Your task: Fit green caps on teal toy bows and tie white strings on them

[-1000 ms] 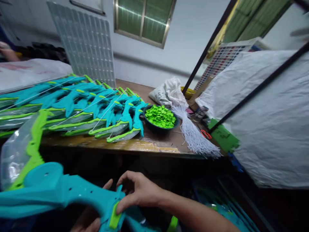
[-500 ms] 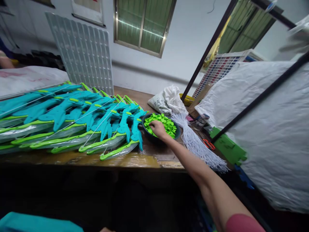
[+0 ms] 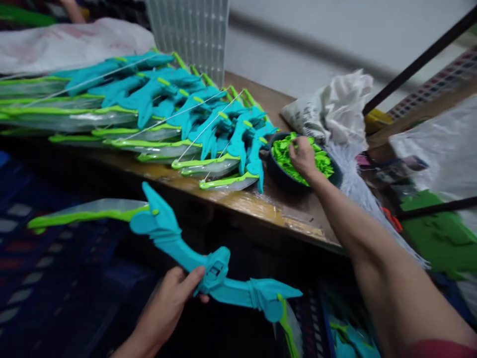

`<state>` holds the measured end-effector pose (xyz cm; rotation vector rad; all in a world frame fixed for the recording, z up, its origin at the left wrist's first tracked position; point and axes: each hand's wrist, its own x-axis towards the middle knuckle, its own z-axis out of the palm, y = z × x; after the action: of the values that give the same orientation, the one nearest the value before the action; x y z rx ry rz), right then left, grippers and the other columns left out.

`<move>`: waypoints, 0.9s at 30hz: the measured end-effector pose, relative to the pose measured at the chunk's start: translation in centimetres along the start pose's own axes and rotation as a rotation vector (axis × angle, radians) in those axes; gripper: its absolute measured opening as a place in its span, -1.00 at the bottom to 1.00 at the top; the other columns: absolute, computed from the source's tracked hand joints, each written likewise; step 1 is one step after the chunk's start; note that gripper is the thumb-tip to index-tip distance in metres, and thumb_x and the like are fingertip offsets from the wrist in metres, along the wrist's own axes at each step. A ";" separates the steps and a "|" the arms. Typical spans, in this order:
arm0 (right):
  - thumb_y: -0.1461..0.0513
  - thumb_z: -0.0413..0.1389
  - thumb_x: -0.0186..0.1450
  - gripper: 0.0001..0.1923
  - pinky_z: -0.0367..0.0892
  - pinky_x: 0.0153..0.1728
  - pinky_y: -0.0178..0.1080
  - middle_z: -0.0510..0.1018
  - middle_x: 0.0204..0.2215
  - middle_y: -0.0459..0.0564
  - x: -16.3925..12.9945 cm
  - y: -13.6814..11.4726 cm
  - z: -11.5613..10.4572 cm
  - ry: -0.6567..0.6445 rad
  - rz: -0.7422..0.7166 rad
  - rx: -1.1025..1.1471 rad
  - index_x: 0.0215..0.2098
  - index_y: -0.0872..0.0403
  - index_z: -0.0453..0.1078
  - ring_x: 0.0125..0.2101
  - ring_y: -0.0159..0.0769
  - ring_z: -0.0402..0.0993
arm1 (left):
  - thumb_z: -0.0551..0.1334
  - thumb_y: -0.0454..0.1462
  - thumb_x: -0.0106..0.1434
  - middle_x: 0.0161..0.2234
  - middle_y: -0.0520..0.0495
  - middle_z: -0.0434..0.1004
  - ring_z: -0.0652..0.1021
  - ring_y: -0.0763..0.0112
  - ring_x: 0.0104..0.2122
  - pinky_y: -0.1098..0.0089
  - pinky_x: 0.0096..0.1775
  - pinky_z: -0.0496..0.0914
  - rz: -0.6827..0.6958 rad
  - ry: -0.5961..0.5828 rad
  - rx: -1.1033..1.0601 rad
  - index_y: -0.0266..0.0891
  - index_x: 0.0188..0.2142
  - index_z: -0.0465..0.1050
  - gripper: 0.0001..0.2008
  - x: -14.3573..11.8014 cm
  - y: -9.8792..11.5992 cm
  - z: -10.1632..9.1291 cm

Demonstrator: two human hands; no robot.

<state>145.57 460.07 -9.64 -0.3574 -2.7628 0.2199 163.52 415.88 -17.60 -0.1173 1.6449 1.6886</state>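
left hand [image 3: 169,303] was clamped around the middle grip of a teal toy bow [image 3: 208,271], held low in front of the table [image 3: 261,209], green limb pointing left. right hand [image 3: 303,158] was down in the dark bowl [image 3: 278,174] of green plastic pieces [image 3: 324,164], fingers curled into the pile; couldn't tell if they'd closed on a piece. bowl sat on the table just right of the stack of finished bows [image 3: 167,114], beside a bundle of white strings [image 3: 357,189].
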 end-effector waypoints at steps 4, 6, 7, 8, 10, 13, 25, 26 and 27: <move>0.18 -0.04 0.45 -0.84 0.42 -0.37 -0.17 0.50 -0.50 -0.06 -6.3 -5.0 -3.6 -0.108 -0.025 0.400 -0.09 0.08 0.30 -0.52 -0.24 0.46 | 0.44 -0.08 0.17 -0.16 -0.18 0.62 0.54 0.34 -0.30 0.40 -0.31 0.49 0.015 -0.163 -0.256 -0.32 -0.13 0.47 -0.58 -0.6 0.4 0.1; 0.11 0.06 0.43 -0.81 0.41 -0.38 -0.21 0.52 -0.47 -0.07 -11.7 -9.0 -6.1 -0.357 -0.097 0.634 -0.10 0.05 0.38 -0.51 -0.28 0.47 | 0.44 -0.11 0.17 -0.11 -0.22 0.62 0.53 0.36 -0.30 0.40 -0.30 0.49 0.033 -0.180 -0.269 -0.33 -0.10 0.45 -0.57 -1.0 0.3 0.1; 0.11 0.09 0.43 -0.80 0.42 -0.30 -0.21 0.55 -0.39 -0.04 -14.5 -11.0 -7.2 -0.453 -0.175 0.668 -0.08 0.04 0.43 -0.42 -0.28 0.50 | 0.43 -0.10 0.18 -0.12 -0.22 0.62 0.53 0.36 -0.32 0.39 -0.31 0.49 0.044 -0.177 -0.258 -0.34 -0.11 0.45 -0.58 -1.3 0.2 0.2; 0.13 0.14 0.42 -0.78 0.42 -0.23 -0.22 0.57 -0.24 -0.01 -17.3 -12.9 -8.2 -0.548 -0.228 0.679 -0.02 0.02 0.47 -0.27 -0.26 0.53 | 0.42 -0.09 0.18 -0.13 -0.23 0.62 0.54 0.34 -0.31 0.37 -0.30 0.50 0.055 -0.174 -0.241 -0.34 -0.11 0.45 -0.58 -1.5 0.2 0.3; 0.16 0.19 0.41 -0.76 0.37 -0.32 -0.32 0.56 -0.28 -0.09 -22.0 -16.0 -9.3 -0.717 -0.172 0.805 0.04 -0.02 0.44 -0.32 -0.33 0.49 | 0.41 -0.08 0.19 -0.09 -0.24 0.62 0.59 0.23 -0.20 0.31 -0.19 0.52 0.083 -0.162 -0.201 -0.34 -0.08 0.46 -0.57 -1.8 0.2 0.4; 0.23 0.22 0.40 -0.96 0.32 -0.32 -0.36 0.51 -0.35 -0.13 -26.3 -18.4 -9.0 -0.738 -0.152 0.923 -0.19 0.02 0.47 -0.34 -0.40 0.43 | 0.38 -0.09 0.20 -0.04 -0.24 0.63 0.58 0.08 0.00 0.19 0.05 0.47 0.123 -0.132 -0.113 -0.34 -0.04 0.48 -0.56 -2.3 0.3 0.6; 0.31 0.17 0.43 -0.93 0.34 -0.26 -0.33 0.47 -0.26 -0.07 -28.7 -19.3 -7.2 -0.478 -0.195 0.869 -0.19 0.02 0.49 -0.26 -0.38 0.45 | 0.32 -0.07 0.24 -0.14 -0.15 0.66 0.61 0.13 -0.11 0.23 -0.04 0.49 0.195 -0.121 0.078 -0.29 -0.11 0.53 -0.65 -4.2 0.7 0.5; 0.30 0.17 0.43 -0.92 0.34 -0.26 -0.33 0.47 -0.25 -0.06 -28.8 -19.3 -7.3 -0.462 -0.201 0.861 -0.18 0.01 0.50 -0.26 -0.37 0.45 | 0.32 -0.05 0.23 -0.18 -0.15 0.66 0.61 0.12 -0.16 0.24 -0.10 0.50 0.183 -0.099 0.106 -0.29 -0.15 0.54 -0.64 -4.3 0.7 0.5; 0.31 0.17 0.43 -0.91 0.35 -0.26 -0.33 0.46 -0.25 -0.06 -28.9 -19.4 -7.3 -0.450 -0.209 0.849 -0.17 0.00 0.51 -0.26 -0.37 0.45 | 0.34 -0.04 0.20 -0.22 -0.14 0.66 0.61 0.11 -0.19 0.26 -0.15 0.51 0.171 -0.072 0.132 -0.29 -0.18 0.54 -0.64 -4.4 0.6 0.6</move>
<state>170.20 434.44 -8.28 0.2323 -2.7529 1.4916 166.55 414.53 -14.54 0.1509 1.7472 1.6827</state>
